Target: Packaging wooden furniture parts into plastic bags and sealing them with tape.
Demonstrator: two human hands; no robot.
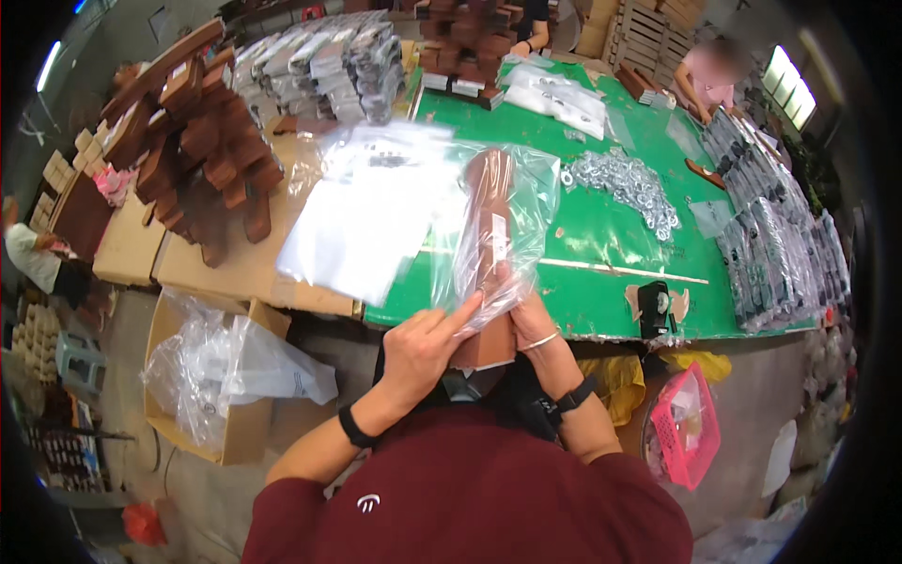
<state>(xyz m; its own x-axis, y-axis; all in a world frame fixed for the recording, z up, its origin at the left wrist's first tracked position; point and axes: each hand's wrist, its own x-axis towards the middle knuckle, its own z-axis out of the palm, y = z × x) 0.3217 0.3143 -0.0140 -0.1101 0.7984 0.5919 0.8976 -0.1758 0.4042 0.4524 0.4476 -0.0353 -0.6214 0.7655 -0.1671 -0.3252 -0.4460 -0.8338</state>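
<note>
Over the near edge of the green table, both hands hold a long brown wooden piece that sits partly inside a clear plastic bag. The piece stands roughly upright in the view, its long axis running away from the person toward the far side of the table, its lower end down between the hands. The left hand grips the lower end of the piece with its forefinger stretched along the bag's mouth; the right hand is closed around the bag and the piece from the other side. A stack of flat clear bags lies just left of it on brown cardboard. Farther out lie a heap of silvery metal rings, rows of dark packed bags along the right edge, and a pile of bare brown wooden pieces at the left. A pink basket sits on the floor at the right.
</note>
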